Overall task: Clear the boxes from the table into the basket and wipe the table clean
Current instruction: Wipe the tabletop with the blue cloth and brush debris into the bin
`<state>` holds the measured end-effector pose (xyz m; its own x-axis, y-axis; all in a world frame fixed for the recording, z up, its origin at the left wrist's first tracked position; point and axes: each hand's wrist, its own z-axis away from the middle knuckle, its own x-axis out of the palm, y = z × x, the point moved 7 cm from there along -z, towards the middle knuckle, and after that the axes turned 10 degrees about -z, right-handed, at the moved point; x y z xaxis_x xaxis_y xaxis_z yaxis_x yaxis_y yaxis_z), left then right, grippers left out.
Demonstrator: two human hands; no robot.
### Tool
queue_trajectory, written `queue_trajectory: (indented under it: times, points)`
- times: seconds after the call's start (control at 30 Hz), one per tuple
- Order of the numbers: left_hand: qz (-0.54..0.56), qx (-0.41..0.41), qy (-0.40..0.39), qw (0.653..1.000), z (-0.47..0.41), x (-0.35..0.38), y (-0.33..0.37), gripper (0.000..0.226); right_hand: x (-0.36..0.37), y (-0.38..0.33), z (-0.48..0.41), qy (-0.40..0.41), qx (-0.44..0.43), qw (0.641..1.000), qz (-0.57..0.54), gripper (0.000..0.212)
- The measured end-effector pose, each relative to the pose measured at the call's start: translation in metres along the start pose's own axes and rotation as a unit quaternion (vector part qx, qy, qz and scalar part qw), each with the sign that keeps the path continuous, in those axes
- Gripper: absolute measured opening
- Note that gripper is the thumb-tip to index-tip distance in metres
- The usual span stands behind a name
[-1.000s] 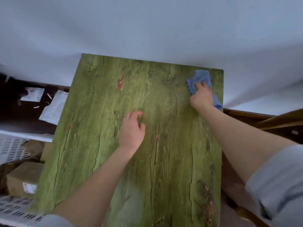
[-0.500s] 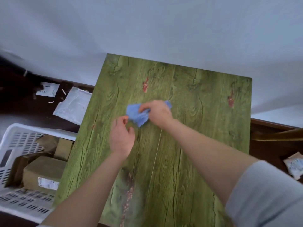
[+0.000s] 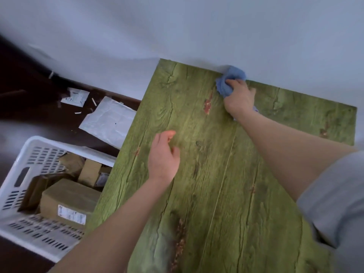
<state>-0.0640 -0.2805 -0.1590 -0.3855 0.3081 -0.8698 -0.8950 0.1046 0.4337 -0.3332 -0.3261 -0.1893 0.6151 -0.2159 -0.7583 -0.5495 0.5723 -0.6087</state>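
The green wood-grain table (image 3: 226, 184) fills the middle and right of the head view. My right hand (image 3: 239, 97) grips a crumpled blue cloth (image 3: 230, 78) and presses it on the table's far edge, against the white wall. My left hand (image 3: 163, 156) rests on the table near its left side, fingers loosely curled, holding nothing. Down on the floor to the left stands a white slotted basket (image 3: 25, 170) with several brown cardboard boxes (image 3: 67, 200) inside, the nearest one bearing a white label.
A white padded envelope (image 3: 108, 121) and a smaller white packet (image 3: 75, 97) lie on the dark floor beyond the basket, with small paper scraps around them. The white wall (image 3: 177, 32) runs directly behind the table. My grey sleeve (image 3: 338, 203) shows at the right.
My right hand has carried the blue cloth from the table's middle back to the far edge by the wall. My left hand stays on the table. The view has shifted, so the table appears further right.
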Motion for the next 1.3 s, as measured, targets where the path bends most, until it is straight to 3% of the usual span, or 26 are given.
queue_trajectory:
  times: [0.1,0.27,0.3,0.37,0.43,0.53,0.6,0.73,0.8,0.9,0.97,1.03,1.1,1.2,1.3]
  points:
    - [-0.021,-0.008,0.004,1.0,-0.005,-0.007,-0.011,0.045,0.034,-0.037,0.018,-0.056,-0.085,0.995,-0.022,0.046]
    - [-0.054,-0.029,-0.01,0.998,-0.014,-0.015,-0.025,0.053,0.085,-0.081,0.07,-0.193,-0.152,0.967,-0.072,0.04]
    - [-0.055,-0.026,-0.011,0.998,-0.015,-0.018,-0.025,0.054,0.08,-0.087,0.065,-0.186,-0.139,0.968,-0.095,0.042]
    - [-0.057,-0.012,-0.009,0.998,-0.019,-0.023,-0.027,0.057,0.058,-0.095,0.033,-0.096,-0.112,0.978,-0.15,0.045]
    - [-0.046,-0.002,-0.005,0.999,-0.021,-0.026,-0.03,0.057,0.04,-0.094,-0.005,-0.023,-0.109,0.986,-0.123,0.046]
    - [-0.025,0.008,0.001,1.0,-0.023,-0.03,-0.036,0.057,0.055,-0.08,-0.036,-0.074,-0.084,0.994,0.019,0.042]
    - [-0.021,0.018,0.006,1.0,-0.025,-0.034,-0.036,0.056,0.073,-0.087,-0.032,-0.098,-0.103,0.988,0.054,0.042]
    - [-0.022,0.031,0.028,0.999,-0.033,-0.045,-0.038,0.055,0.123,-0.125,0.02,-0.187,-0.179,0.966,0.008,0.055]
    - [-0.024,0.029,0.034,0.999,-0.037,-0.048,-0.041,0.057,0.14,-0.137,0.059,-0.229,-0.217,0.948,-0.032,0.051]
    - [-0.062,0.046,-0.025,0.997,-0.038,-0.038,-0.047,0.054,0.145,-0.137,0.113,-0.272,-0.257,0.927,-0.012,0.035]
    - [-0.071,0.054,-0.105,0.99,-0.032,-0.025,-0.051,0.047,0.142,-0.129,0.136,-0.321,-0.236,0.917,0.0,0.027]
    - [-0.079,0.08,-0.132,0.985,-0.021,-0.02,-0.049,0.046,0.133,-0.121,0.145,-0.359,-0.193,0.913,-0.023,0.029]
    - [-0.072,0.096,-0.095,0.988,-0.02,-0.028,-0.038,0.046,0.114,-0.115,0.129,-0.321,-0.156,0.932,-0.056,0.038]
    - [-0.075,0.116,-0.061,0.989,-0.031,-0.034,-0.011,0.053,0.068,-0.101,0.081,-0.165,-0.128,0.975,-0.078,0.045]
    - [-0.11,0.125,-0.086,0.982,-0.035,-0.024,0.003,0.066,0.059,-0.072,0.064,-0.14,-0.112,0.983,0.039,0.054]
